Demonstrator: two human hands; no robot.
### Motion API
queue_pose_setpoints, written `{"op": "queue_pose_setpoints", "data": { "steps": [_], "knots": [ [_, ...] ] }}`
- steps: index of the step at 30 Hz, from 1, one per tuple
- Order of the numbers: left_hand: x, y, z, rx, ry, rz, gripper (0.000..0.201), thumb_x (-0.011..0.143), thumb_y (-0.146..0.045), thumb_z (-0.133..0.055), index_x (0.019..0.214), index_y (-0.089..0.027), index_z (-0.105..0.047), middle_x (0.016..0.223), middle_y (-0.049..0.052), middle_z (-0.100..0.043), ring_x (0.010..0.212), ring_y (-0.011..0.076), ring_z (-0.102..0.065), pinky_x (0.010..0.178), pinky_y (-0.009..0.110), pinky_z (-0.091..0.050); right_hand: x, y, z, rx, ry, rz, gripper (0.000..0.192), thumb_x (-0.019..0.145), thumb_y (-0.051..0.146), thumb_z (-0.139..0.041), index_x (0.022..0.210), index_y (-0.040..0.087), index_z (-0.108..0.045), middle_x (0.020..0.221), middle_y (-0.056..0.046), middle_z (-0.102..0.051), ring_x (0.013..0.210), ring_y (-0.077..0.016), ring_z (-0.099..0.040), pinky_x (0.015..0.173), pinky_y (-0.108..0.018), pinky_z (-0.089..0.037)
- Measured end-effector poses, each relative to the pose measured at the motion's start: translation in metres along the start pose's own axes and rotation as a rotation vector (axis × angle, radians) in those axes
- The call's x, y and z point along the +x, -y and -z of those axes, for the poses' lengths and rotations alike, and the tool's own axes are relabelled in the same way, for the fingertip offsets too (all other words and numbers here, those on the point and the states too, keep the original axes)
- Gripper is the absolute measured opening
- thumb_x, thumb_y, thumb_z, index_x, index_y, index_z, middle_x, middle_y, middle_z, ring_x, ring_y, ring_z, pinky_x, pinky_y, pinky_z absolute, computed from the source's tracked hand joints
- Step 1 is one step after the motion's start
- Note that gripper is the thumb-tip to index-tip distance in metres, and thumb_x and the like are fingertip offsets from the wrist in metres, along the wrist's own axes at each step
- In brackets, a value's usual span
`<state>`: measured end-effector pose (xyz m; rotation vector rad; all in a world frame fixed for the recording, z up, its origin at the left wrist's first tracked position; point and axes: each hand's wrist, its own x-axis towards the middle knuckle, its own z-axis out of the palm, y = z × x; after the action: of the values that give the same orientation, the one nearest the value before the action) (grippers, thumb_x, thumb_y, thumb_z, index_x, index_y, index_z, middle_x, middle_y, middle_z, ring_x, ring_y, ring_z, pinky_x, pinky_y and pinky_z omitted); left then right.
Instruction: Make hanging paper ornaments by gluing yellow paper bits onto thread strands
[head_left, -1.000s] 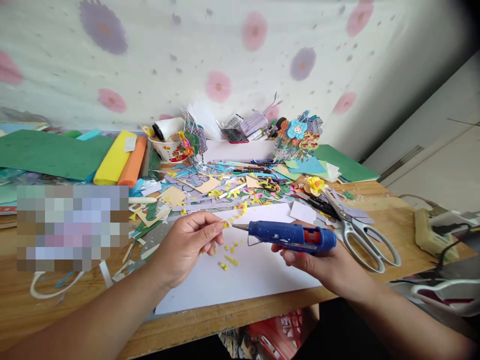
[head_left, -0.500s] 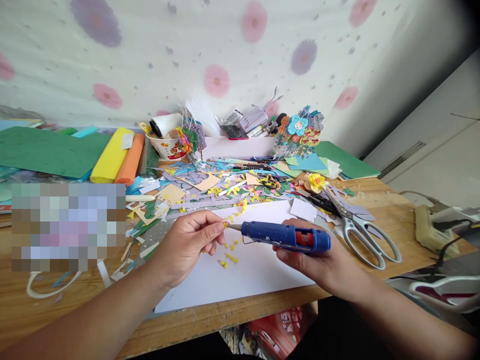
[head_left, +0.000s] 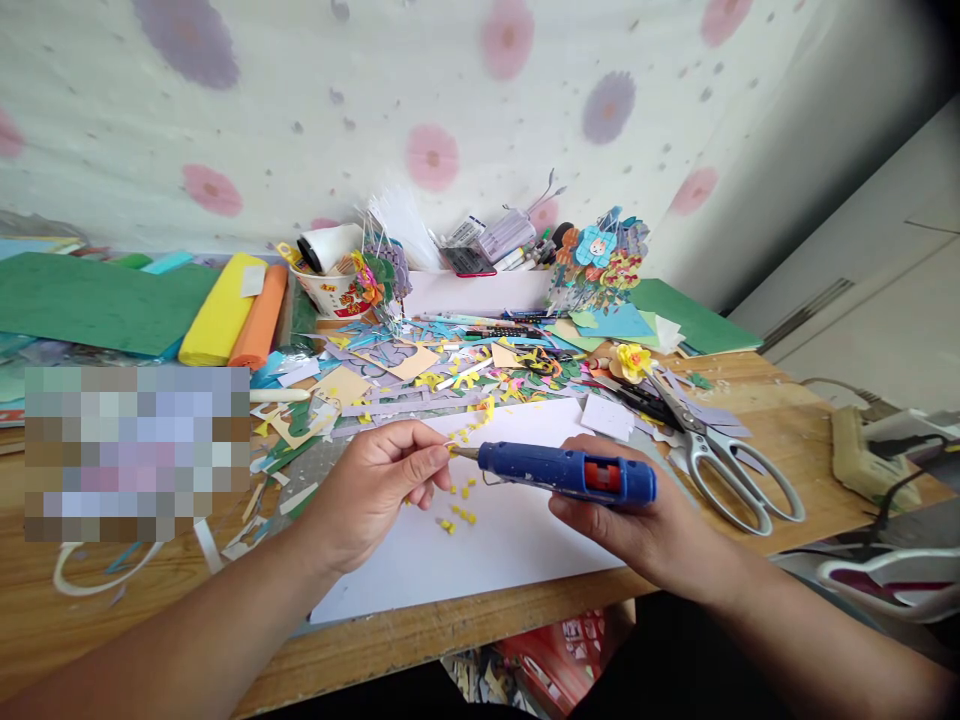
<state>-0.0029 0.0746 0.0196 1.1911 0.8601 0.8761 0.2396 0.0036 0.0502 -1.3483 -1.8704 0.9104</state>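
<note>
Blue glue gun (head_left: 551, 470); right hand (head_left: 649, 532) hides handle.

A white sheet (head_left: 375, 90) printed with pink and purple flowers spans the top of the frame. At right stands a pale cabinet (head_left: 877, 310) with a long handle (head_left: 808, 318), grey shadow above it; a wooden bench (head_left: 787, 400) crosses below in soft light.

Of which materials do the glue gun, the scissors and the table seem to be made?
Glue gun: probably hard plastic, smooth blue with a soft shine.
Scissors: likely metal, silvery-grey with bright highlights; perhaps coated.
Table: wood or wood-look laminate; brown grain shows.
</note>
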Motion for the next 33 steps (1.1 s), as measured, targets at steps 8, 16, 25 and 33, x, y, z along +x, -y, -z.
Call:
{"op": "queue_pose_setpoints", "data": {
  "steps": [8, 16, 25, 33],
  "knots": [
    [0.0017, 0.0026, 0.0011, -0.007, 0.024, 0.002, 0.023, 0.074, -0.037, -0.076, 0.068, -0.017, -0.068, 0.057, -0.001, -0.063, 0.049, 0.0082, -0.049, 0.047, 0.020, -0.039, 0.0018, 0.0015, -0.0003, -0.034, -0.010, 0.009, 0.016, 0.087, 0.034, -0.061, 0.081, 0.020, -0.054, 0.073, 0.000, -0.056, 0.065, -0.0141, -0.050, 0.060, -0.025, -0.043],
    [0.0010, 0.0036, 0.0027, -0.003, 0.024, 0.008, 0.023, 0.074, -0.037, -0.076, 0.068, -0.016, -0.067, 0.058, -0.001, -0.064, 0.049, 0.0077, -0.050, 0.047, 0.019, -0.038, 0.0008, 0.0027, 0.0004, -0.063, -0.015, 0.012, 0.014, 0.087, 0.033, -0.061, 0.084, 0.020, -0.055, 0.075, 0.000, -0.057, 0.066, -0.0140, -0.051, 0.061, -0.024, -0.044],
    [0.0019, 0.0030, 0.0038, 0.009, 0.013, 0.001, 0.022, 0.075, -0.037, -0.075, 0.070, -0.017, -0.068, 0.058, -0.002, -0.064, 0.051, 0.0077, -0.050, 0.047, 0.019, -0.038, 0.0005, 0.0027, 0.0024, -0.115, -0.009, 0.022, 0.011, 0.085, 0.029, -0.062, 0.086, 0.019, -0.059, 0.077, -0.001, -0.060, 0.067, -0.0144, -0.054, 0.061, -0.025, -0.044],
    [0.0026, 0.0014, 0.0016, -0.062, -0.006, 0.049, 0.025, 0.070, -0.039, -0.079, 0.070, -0.016, -0.069, 0.057, -0.001, -0.063, 0.049, 0.0073, -0.050, 0.047, 0.019, -0.038, -0.0031, 0.0021, 0.0052, -0.035, -0.003, -0.028, 0.013, 0.086, 0.031, -0.061, 0.085, 0.018, -0.058, 0.075, -0.001, -0.058, 0.066, -0.0142, -0.050, 0.059, -0.025, -0.042]
  ]
}}
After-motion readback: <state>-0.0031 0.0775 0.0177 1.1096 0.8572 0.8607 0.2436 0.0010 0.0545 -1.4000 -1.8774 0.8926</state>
